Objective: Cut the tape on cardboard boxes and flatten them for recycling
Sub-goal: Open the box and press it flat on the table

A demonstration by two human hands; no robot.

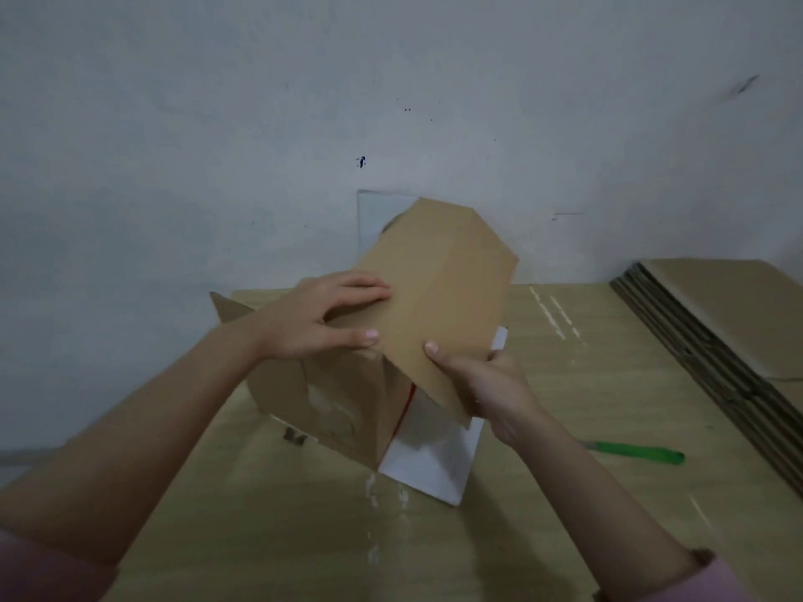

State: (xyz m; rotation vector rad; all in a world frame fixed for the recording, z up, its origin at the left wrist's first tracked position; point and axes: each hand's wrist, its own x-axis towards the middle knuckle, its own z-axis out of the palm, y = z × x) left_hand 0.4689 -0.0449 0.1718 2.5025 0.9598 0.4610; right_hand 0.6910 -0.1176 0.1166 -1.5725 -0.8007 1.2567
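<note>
Here a brown cardboard box (347, 401) stands near the middle of the desk (543, 493), turned corner-on to the camera. One visible side is plain brown with pale scuffed patches; the side next to it is white, with a thin red line running down along the corner between them. A long brown flap (439, 297) rises from the top of the box and slants up and away toward the wall (260, 102), creased lengthwise so it shows two faces. A smaller pointed flap sticks out at the far left of the box.

The left hand (321, 319) lies on the left face of the long flap, its fingers (365, 285) straight and close together on the cardboard and the thumb stretched along the flap's lower edge. The right hand (486, 384) grips the near right edge of the flap, thumb on top and fingers curled underneath, mostly hidden.

On the desk to the right of the box lies a green-handled knife (638, 452), apart from both hands. Further right, a stack of flattened cardboard (717, 332) rests against the desk's far right side.
</note>
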